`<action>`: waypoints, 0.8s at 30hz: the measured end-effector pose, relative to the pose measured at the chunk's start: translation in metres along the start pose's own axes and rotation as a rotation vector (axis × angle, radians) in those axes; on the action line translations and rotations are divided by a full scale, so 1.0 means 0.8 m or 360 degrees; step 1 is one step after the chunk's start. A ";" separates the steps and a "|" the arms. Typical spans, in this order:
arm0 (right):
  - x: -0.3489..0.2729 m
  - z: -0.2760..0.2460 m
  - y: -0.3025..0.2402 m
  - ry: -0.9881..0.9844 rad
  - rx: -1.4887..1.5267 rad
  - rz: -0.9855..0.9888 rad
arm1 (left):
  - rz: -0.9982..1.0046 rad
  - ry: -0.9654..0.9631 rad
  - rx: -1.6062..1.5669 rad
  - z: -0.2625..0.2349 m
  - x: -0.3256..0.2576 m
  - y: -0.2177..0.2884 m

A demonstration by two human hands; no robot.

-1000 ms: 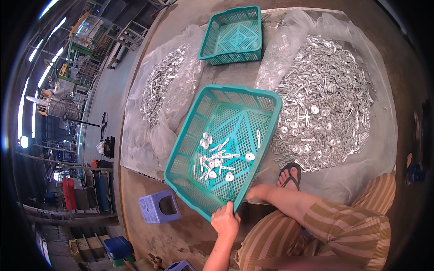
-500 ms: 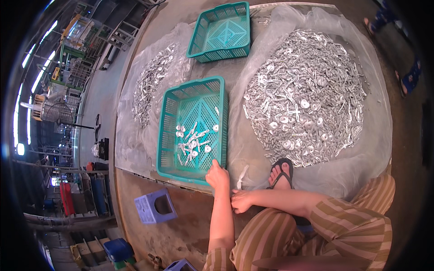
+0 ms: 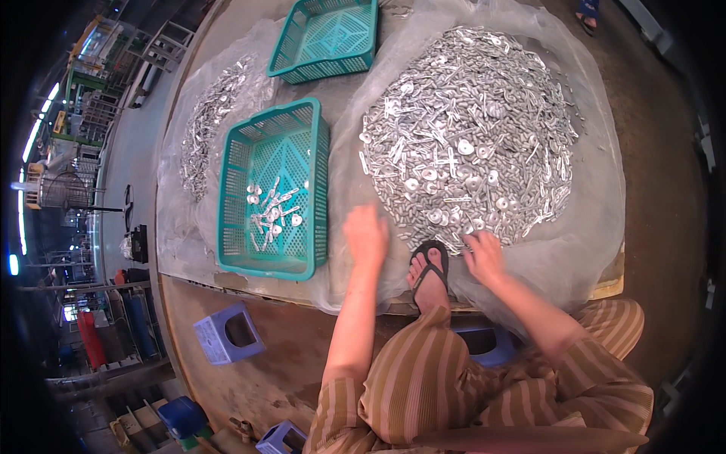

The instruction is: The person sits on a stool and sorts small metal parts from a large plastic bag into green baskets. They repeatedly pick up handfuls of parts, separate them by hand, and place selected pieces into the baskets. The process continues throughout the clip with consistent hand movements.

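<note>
On the low platform [image 3: 344,94], in front of a seated person in striped clothing, lies a large mound of small silvery metal parts [image 3: 469,136], spread on a clear plastic sheet [image 3: 594,219]. The mound is mostly slim pieces, with some round discs among them and a cross-shaped pair of bars near its middle. Right hand [image 3: 485,256]: at the mound's near edge, fingers bent down onto or just above the parts; from where I stand I cannot tell whether a piece is gripped. Left hand [image 3: 366,233]: above the sheet, between the mound and the nearer green basket [image 3: 228,189], apart from the basket; fingers blurred and loosely bent, contents, if any, not readable. Nearer basket: upright, to the left of the left hand, a sparse scatter of discs and slotted bars [image 3: 276,198] on its mesh bottom. Farther green basket [image 3: 284,41]: just beyond it, toward the far side. Smaller heap of metal parts [image 3: 203,140]: left of both baskets, also on plastic. A foot in a black flip-flop [image 3: 444,265] rests between the hands, near the mound. Purple stool [image 3: 215,337]: on the floor, lower left.
</note>
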State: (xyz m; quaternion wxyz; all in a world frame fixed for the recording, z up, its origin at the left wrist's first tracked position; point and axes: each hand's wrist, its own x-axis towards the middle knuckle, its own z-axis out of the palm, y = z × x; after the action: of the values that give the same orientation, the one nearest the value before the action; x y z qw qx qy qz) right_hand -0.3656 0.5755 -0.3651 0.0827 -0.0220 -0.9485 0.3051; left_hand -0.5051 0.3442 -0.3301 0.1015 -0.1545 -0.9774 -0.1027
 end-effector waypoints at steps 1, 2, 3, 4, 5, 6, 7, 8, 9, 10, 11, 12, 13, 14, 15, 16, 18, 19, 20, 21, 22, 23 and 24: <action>-0.011 -0.012 0.013 -0.0113 -0.0087 0.0066 | 0.0188 -0.0198 -0.0392 0.031 -0.003 0.015; -0.027 -0.023 0.028 -0.0222 -0.0186 0.0153 | 0.0264 -0.0325 -0.0499 0.048 0.000 0.045; -0.047 -0.028 0.042 -0.0340 -0.0135 0.0290 | 0.0348 -0.0448 -0.0602 0.060 0.002 0.071; -0.070 -0.030 0.054 -0.0458 -0.0077 0.0425 | 0.0377 -0.0427 -0.0613 0.068 0.000 0.083; -0.084 -0.032 0.056 -0.0572 -0.0014 0.0558 | 0.0408 -0.0403 -0.0621 0.076 -0.002 0.092; -0.094 -0.031 0.057 -0.0561 -0.0008 0.0599 | 0.0436 -0.0379 -0.0627 0.084 -0.004 0.095; -0.102 -0.029 0.052 -0.0570 0.0005 0.0635 | 0.0351 -0.0400 -0.0643 0.095 -0.011 0.086; -0.105 -0.031 0.050 -0.0560 0.0007 0.0676 | 0.0283 -0.0413 -0.0669 0.105 -0.011 0.074; -0.102 -0.032 0.052 -0.0454 0.0031 0.0719 | 0.0211 -0.0425 -0.0692 0.114 -0.012 0.060; -0.096 -0.030 0.057 -0.0350 0.0056 0.0776 | 0.0152 -0.0359 -0.0705 0.113 -0.013 0.053; -0.084 -0.027 0.059 -0.0242 0.0090 0.0821 | 0.0053 -0.0393 -0.0848 0.110 -0.015 0.040; -0.071 -0.027 0.059 -0.0157 0.0108 0.0743 | -0.0051 -0.0426 -0.0988 0.108 -0.019 0.027; -0.050 -0.029 0.053 -0.0076 0.0130 0.0652 | -0.0165 -0.0448 -0.1121 0.103 -0.021 0.014; -0.033 -0.030 0.051 0.0010 0.0142 0.0572 | -0.0320 -0.0533 -0.1166 0.102 -0.023 0.007; -0.019 -0.023 0.051 0.0057 0.0124 0.0510 | -0.0478 -0.0618 -0.1207 0.102 -0.024 0.002; -0.003 -0.014 0.048 0.0102 0.0116 0.0437 | -0.0643 -0.0692 -0.1237 0.100 -0.026 -0.004; 0.026 -0.007 0.045 0.0009 0.0000 0.0446 | -0.0577 -0.0685 -0.1082 0.085 -0.013 0.021; 0.038 -0.003 0.042 -0.0040 -0.0049 0.0441 | -0.0549 -0.0673 -0.0996 0.078 -0.008 0.033; 0.047 0.005 0.043 -0.0115 -0.0082 0.0475 | -0.0397 -0.0584 -0.1023 0.080 -0.006 0.046; 0.054 0.014 0.045 -0.0190 -0.0116 0.0510 | -0.0241 -0.0495 -0.1048 0.086 -0.004 0.063; 0.060 0.017 0.048 -0.0267 -0.0159 0.0552 | -0.0085 -0.0410 -0.1081 0.091 -0.004 0.077; 0.063 0.016 0.054 -0.0301 -0.0116 0.0596 | -0.0063 -0.0473 -0.0988 0.094 -0.003 0.086; 0.065 0.014 0.060 -0.0334 -0.0074 0.0643 | -0.0037 -0.0536 -0.0896 0.097 -0.003 0.095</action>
State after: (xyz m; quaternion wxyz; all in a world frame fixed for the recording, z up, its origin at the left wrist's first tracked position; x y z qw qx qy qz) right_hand -0.4193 0.6128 -0.3944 -0.0795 -0.1814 -0.9350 0.2942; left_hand -0.4911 0.4325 -0.3918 -0.1094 -0.1801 -0.9154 -0.3430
